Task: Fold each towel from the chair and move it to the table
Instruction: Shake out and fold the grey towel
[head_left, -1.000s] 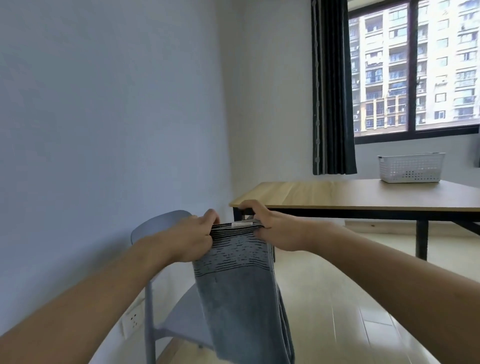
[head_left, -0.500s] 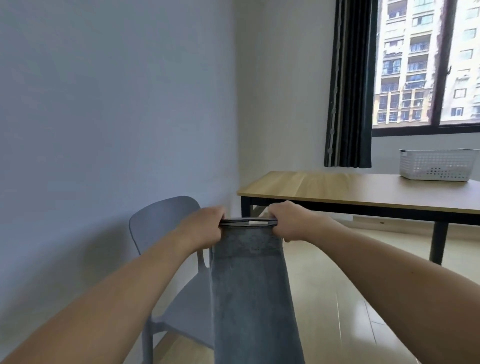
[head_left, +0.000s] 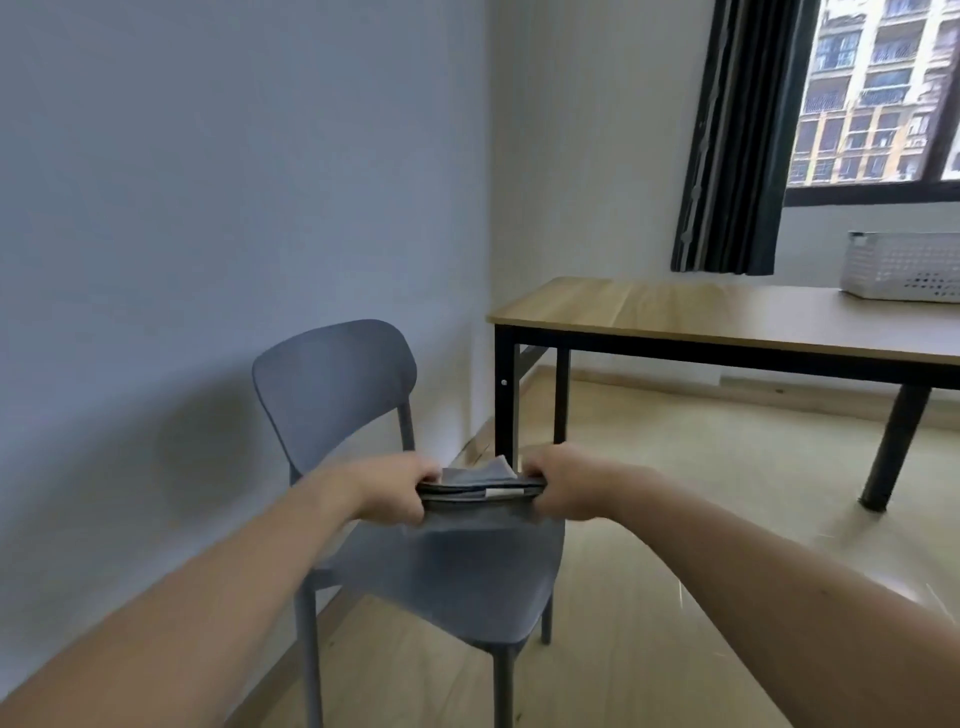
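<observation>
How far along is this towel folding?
Early or midway. In hand: both the left hand and right hand grip a grey towel, already doubled over, above the chair. Left: carrying it to the table, which shows no folded towels.

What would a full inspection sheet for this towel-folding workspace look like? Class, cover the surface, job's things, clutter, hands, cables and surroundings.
Surface: wooden table with black legs, no towel seen on it.
Job's things: grey towel held over the grey chair; the lower part is blurred.
Clutter: white basket at the table's far end.
Hands: left hand and right hand each grip one end of the towel.
Cables: nothing seen.
Surroundings: plain wall, dark curtain, window facing apartment blocks, wood floor.
</observation>
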